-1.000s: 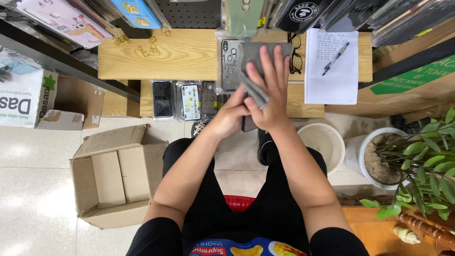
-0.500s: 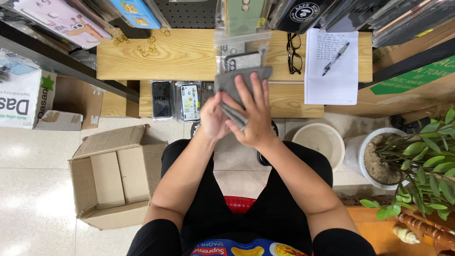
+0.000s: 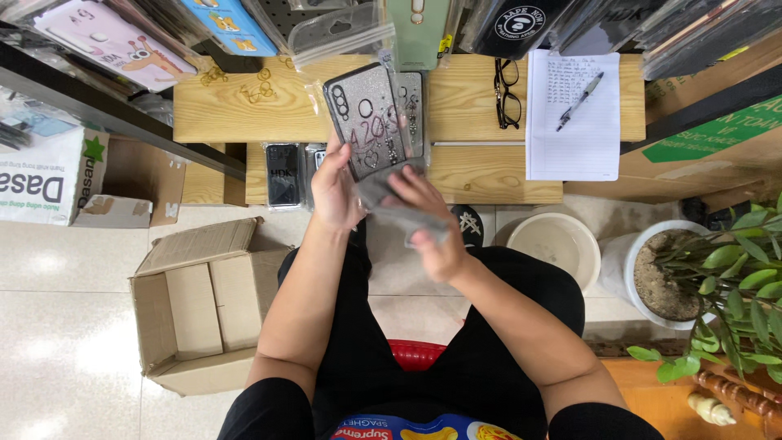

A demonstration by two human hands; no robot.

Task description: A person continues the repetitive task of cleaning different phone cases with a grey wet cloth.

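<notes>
Glittery phone case (image 3: 371, 122) raised since; right hand (image 3: 428, 224) wipes with soft grey cloth (image 3: 399, 208).

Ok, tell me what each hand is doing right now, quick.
Left hand: closed on a glittery phone case, held up.
Right hand: closed on a grey cloth, pressed to the case's lower end.

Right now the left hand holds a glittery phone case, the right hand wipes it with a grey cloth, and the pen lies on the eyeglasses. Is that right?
Not quite. In the head view the pen lies on the written sheet of paper, beside the eyeglasses, not on them. The rest stands: the left hand holds the glittery phone case, and the right hand holds the grey cloth against it.
</notes>
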